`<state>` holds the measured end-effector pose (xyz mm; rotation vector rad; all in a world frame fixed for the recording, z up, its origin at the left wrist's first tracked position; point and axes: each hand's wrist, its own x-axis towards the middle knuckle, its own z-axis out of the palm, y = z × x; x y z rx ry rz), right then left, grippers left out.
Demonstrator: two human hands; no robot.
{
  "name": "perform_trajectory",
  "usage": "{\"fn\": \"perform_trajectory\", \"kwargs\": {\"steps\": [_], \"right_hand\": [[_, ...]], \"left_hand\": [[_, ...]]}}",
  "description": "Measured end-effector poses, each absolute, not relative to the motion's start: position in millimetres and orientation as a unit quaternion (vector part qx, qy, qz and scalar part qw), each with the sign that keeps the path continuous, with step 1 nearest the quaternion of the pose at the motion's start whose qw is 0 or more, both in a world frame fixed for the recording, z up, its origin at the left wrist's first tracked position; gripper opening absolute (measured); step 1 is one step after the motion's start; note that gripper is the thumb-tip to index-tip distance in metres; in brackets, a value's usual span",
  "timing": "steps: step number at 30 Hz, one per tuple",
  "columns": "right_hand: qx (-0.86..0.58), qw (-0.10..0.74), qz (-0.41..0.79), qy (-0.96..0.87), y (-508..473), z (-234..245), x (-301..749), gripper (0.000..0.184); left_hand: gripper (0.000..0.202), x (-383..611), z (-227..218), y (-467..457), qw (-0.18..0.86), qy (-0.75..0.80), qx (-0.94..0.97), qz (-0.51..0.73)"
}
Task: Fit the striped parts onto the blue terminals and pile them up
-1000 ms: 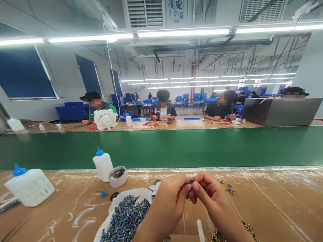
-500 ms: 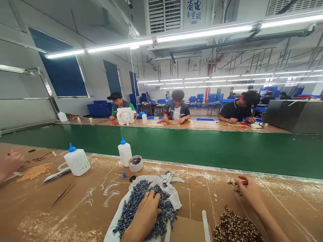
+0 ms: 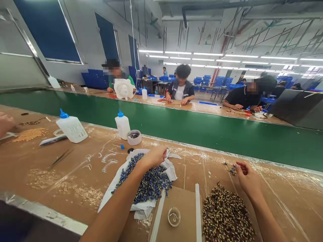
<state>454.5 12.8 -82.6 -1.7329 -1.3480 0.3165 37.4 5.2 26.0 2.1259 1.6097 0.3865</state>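
My left hand rests with fingers curled on the far end of a heap of small blue parts lying on a white cloth. Whether it grips any of them is hidden. My right hand hovers at the table's right, fingers pinched close beside a few tiny dark parts on the brown table. A heap of brown-and-cream parts lies just below my right wrist.
Two white bottles with blue caps and a small round tub stand behind the blue heap. A small clear cup sits near me. Tweezers lie left. Another person's hand is at far left. A green conveyor separates seated workers opposite.
My hands, joined on a small part a second ago, have parted: left onto the blue heap, right out beside the loose parts. The view has tilted down and left.
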Motion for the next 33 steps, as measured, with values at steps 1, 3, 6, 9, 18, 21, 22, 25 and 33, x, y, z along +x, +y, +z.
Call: {"fn": "perform_trajectory", "kwargs": {"steps": [1,3,6,9,18,21,22,25,33], "right_hand": [[-0.699,0.441,0.127,-0.548,11.3,-81.3,453.9,0.046],[-0.698,0.433,0.127,-0.556,9.5,-78.8,451.9,0.044],[-0.693,0.423,0.138,-0.567,8.1,-76.3,447.3,0.042],[-0.682,0.415,0.164,-0.579,5.2,-74.3,441.1,0.041],[-0.663,0.413,0.241,-0.576,-17.2,-45.6,408.3,0.040],[-0.642,0.419,0.275,-0.580,-23.9,-35.2,394.9,0.038],[-0.634,0.419,0.287,-0.583,-25.7,-33.0,390.8,0.037],[-0.610,0.414,0.316,-0.597,-30.8,-29.0,379.2,0.034],[-0.486,0.294,0.447,-0.691,-54.7,-18.6,336.9,0.028]], "left_hand": [[0.009,38.3,21.4,8.5,0.239,0.577,0.766,0.154],[0.009,36.7,12.1,9.4,0.276,0.566,0.756,0.180],[0.016,32.0,6.5,2.7,0.341,0.539,0.741,0.210],[0.023,31.9,10.5,-3.0,0.453,0.493,0.696,0.259],[0.025,44.3,3.7,-4.6,0.656,0.399,0.554,0.322],[0.027,50.8,-2.7,-4.0,0.681,0.389,0.531,0.320],[0.027,53.3,-4.9,-3.6,0.682,0.389,0.532,0.317],[0.023,61.1,-11.2,-2.5,0.675,0.388,0.545,0.310],[0.019,72.9,-19.3,-3.8,0.707,0.324,0.545,0.313]]}}
